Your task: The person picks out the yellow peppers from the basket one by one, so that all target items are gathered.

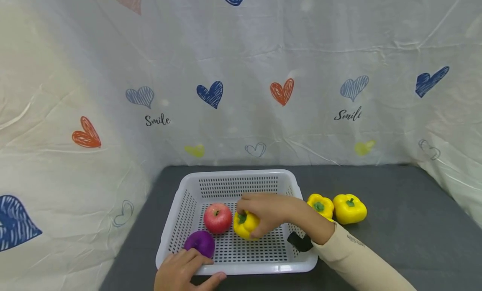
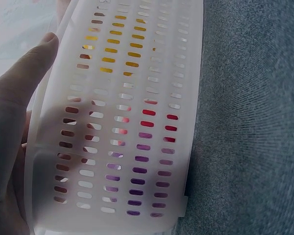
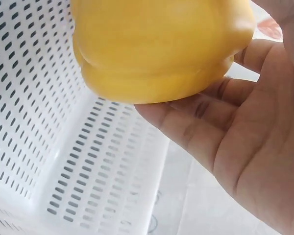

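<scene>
My right hand (image 1: 273,210) grips a yellow bell pepper (image 1: 244,227) inside the white basket (image 1: 237,174). In the right wrist view, fingers curl around the side of the pepper (image 3: 161,54), with the basket's slotted wall behind it. Left of that pepper sits a red apple (image 1: 217,218). A round, glossy purple thing (image 1: 201,242) lies at the basket's near-left corner, partly behind my left fingers. My left hand (image 1: 182,269) holds the near rim, fingers over the edge and thumb outside; the left wrist view shows the basket's perforated wall (image 2: 103,156) beside that hand.
Two more yellow bell peppers, one partly behind my right forearm (image 1: 320,205) and one farther right (image 1: 349,209), rest on the dark grey tabletop (image 1: 406,224). A white curtain (image 1: 241,128) printed with hearts hangs behind the table. A black strap (image 1: 300,242) is at my right wrist.
</scene>
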Demonstrator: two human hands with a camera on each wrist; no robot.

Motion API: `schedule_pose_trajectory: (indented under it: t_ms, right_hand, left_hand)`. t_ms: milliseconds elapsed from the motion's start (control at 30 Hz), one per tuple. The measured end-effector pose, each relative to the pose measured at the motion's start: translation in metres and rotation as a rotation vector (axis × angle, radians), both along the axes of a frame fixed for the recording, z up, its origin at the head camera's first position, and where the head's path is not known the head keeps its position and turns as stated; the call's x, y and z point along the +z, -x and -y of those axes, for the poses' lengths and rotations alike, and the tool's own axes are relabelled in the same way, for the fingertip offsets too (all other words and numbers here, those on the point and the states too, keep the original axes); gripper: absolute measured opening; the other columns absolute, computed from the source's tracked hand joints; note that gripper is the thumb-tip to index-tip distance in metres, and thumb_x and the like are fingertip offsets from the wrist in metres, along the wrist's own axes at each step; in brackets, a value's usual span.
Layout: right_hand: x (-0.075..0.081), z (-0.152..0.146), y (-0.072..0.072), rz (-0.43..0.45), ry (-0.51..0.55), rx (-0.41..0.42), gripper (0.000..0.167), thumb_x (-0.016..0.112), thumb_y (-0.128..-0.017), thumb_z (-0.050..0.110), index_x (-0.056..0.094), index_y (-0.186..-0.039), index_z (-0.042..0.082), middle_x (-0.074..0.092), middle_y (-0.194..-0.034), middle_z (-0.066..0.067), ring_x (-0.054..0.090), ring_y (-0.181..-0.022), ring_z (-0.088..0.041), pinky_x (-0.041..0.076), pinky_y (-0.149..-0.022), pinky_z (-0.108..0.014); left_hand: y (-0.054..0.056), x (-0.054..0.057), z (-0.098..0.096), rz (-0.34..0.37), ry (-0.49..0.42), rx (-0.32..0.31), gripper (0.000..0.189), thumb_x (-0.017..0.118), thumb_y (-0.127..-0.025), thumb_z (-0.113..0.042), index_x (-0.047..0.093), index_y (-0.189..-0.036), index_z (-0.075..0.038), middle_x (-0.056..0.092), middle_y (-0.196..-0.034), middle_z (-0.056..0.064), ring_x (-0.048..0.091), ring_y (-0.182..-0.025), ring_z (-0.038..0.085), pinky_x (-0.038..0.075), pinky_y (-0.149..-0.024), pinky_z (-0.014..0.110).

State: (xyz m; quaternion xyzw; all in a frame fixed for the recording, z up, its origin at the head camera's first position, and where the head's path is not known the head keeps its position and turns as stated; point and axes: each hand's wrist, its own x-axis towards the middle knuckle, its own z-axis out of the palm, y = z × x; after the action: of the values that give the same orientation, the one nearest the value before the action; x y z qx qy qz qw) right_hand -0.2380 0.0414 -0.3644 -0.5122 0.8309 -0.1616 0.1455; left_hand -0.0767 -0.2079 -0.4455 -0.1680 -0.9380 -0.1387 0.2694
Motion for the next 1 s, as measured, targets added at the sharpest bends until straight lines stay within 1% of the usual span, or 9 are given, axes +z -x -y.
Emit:
schedule_pose_trajectory:
  t_ms: [133, 200, 300, 500, 700, 867, 1000]
  right_hand:
    - [0.0, -0.008, -0.005, 0.038, 0.06, 0.004, 0.049, 0.083, -0.077, 0.027, 0.056, -0.118, 0.023, 0.051, -0.108, 0.009, 0.052, -0.09, -0.007, 0.049, -0.078, -0.02]
    - [0.0, -0.011, -0.007, 0.062, 0.078, 0.0, 0.055, 0.083, -0.077, 0.028, 0.054, -0.124, 0.022, 0.05, -0.11, 0.009, 0.052, -0.092, -0.006, 0.049, -0.079, -0.02]
    - [0.001, -0.016, -0.011, 0.071, 0.091, -0.003, 0.062, 0.083, -0.078, 0.028, 0.051, -0.13, 0.021, 0.049, -0.113, 0.009, 0.052, -0.094, -0.006, 0.049, -0.08, -0.021]
    - [0.01, -0.03, -0.022, 0.04, 0.123, -0.028, 0.067, 0.082, -0.079, 0.029, 0.048, -0.137, 0.02, 0.047, -0.117, 0.009, 0.049, -0.099, -0.008, 0.049, -0.083, -0.023]
    - [0.02, -0.05, -0.039, -0.003, 0.151, -0.089, 0.073, 0.082, -0.078, 0.031, 0.049, -0.142, 0.018, 0.046, -0.121, 0.011, 0.047, -0.104, -0.007, 0.048, -0.088, -0.025]
    - [0.024, -0.066, -0.055, -0.045, 0.178, -0.138, 0.072, 0.083, -0.076, 0.031, 0.052, -0.14, 0.019, 0.045, -0.123, 0.012, 0.047, -0.107, -0.006, 0.048, -0.092, -0.026]
    - [0.023, -0.079, -0.065, -0.058, 0.216, -0.173, 0.07, 0.083, -0.075, 0.026, 0.054, -0.138, 0.019, 0.046, -0.122, 0.014, 0.048, -0.105, -0.005, 0.048, -0.09, -0.027]
  left_hand:
    - [0.001, 0.001, 0.0, 0.015, 0.003, 0.009, 0.035, 0.078, -0.071, -0.069, 0.071, -0.077, -0.035, 0.055, -0.077, -0.025, 0.044, -0.065, -0.001, 0.036, -0.057, 0.021]
    - [0.001, 0.001, -0.001, 0.011, -0.006, 0.004, 0.035, 0.08, -0.07, -0.068, 0.071, -0.077, -0.035, 0.055, -0.077, -0.025, 0.044, -0.065, -0.001, 0.037, -0.056, 0.021]
    - [0.0, 0.001, -0.001, 0.003, -0.018, -0.005, 0.034, 0.082, -0.069, -0.066, 0.07, -0.077, -0.035, 0.054, -0.076, -0.024, 0.044, -0.065, -0.001, 0.036, -0.056, 0.021]
    - [0.0, 0.002, -0.003, 0.018, -0.017, 0.006, 0.035, 0.081, -0.07, -0.067, 0.07, -0.076, -0.034, 0.053, -0.075, -0.024, 0.044, -0.065, -0.002, 0.036, -0.056, 0.021]
    - [0.001, 0.002, -0.002, 0.028, -0.006, 0.017, 0.036, 0.079, -0.071, -0.069, 0.071, -0.077, -0.034, 0.054, -0.075, -0.024, 0.043, -0.065, -0.001, 0.037, -0.056, 0.021]
    - [0.003, 0.001, 0.0, 0.006, 0.016, 0.018, 0.036, 0.082, -0.068, -0.067, 0.071, -0.076, -0.034, 0.054, -0.076, -0.024, 0.044, -0.066, -0.002, 0.036, -0.056, 0.022]
    - [0.005, -0.001, 0.001, -0.023, 0.014, 0.006, 0.037, 0.081, -0.067, -0.068, 0.072, -0.076, -0.033, 0.054, -0.076, -0.024, 0.044, -0.065, -0.002, 0.036, -0.056, 0.022]
